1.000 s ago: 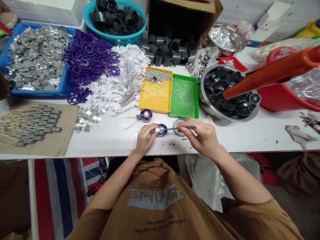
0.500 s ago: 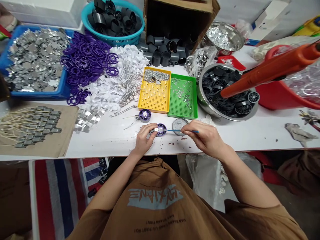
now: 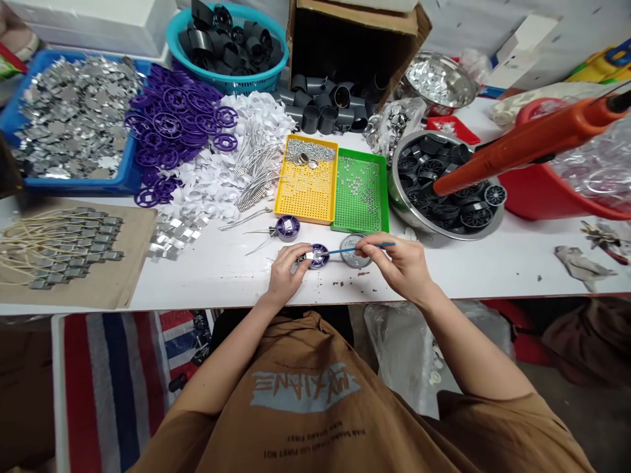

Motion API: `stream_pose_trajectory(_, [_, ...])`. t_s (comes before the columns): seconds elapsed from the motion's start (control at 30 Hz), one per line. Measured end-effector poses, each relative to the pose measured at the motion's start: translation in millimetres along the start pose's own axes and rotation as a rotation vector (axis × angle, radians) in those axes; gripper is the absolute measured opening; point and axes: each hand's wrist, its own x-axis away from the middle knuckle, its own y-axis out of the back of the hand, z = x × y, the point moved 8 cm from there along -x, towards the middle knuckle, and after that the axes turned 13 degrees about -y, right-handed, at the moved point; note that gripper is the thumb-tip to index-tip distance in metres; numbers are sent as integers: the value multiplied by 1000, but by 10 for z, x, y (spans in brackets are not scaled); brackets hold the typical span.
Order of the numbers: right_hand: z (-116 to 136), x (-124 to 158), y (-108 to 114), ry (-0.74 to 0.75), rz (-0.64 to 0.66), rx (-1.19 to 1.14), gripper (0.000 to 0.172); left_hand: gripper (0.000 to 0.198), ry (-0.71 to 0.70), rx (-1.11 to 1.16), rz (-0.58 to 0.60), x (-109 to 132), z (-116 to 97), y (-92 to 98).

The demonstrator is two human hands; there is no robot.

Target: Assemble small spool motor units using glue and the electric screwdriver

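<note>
The left hand (image 3: 288,270) has its thumb and fingertips drawn together on the left side of a round purple plastic part (image 3: 324,258), at the near side of the white table (image 3: 221,279). The right hand (image 3: 400,264) pinches a slim blue stick-like tool (image 3: 343,250), tip at the part. A round grey dish (image 3: 355,257) lies right.

I am in a workshop, as the crowded white table (image 3: 207,282) shows: beyond my left hand (image 3: 287,272) lie a heap of identical purple rings (image 3: 170,123) and a blue tub (image 3: 93,186) of metal pieces (image 3: 73,118); beyond my right hand (image 3: 398,264) are a metal bowl (image 3: 414,220) of black wheels (image 3: 476,214) and an orange tool (image 3: 530,148).
</note>
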Motion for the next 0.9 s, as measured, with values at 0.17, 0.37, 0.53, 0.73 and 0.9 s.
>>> stream_pose_trajectory(0.17, [-60, -13, 19, -74, -53, 37, 16, 20, 4, 5, -1, 0, 6, -6])
stream_pose_trajectory(0.37, [157, 9, 23, 20, -115, 259, 16, 21, 2, 1, 6, -2, 8, -10])
stream_pose_trajectory(0.53, [392, -3, -63, 143, -79, 332, 14, 21, -7, 7, 8, 3, 21, -12])
stream_pose_trajectory(0.73, [674, -74, -289, 231, 112, 364, 15, 21, -13, 36, 10, 12, 47, -16])
stream_pose_trajectory(0.9, [792, -162, -481, 233, 245, 423, 17, 20, -8, 38, 1, 27, 61, -8])
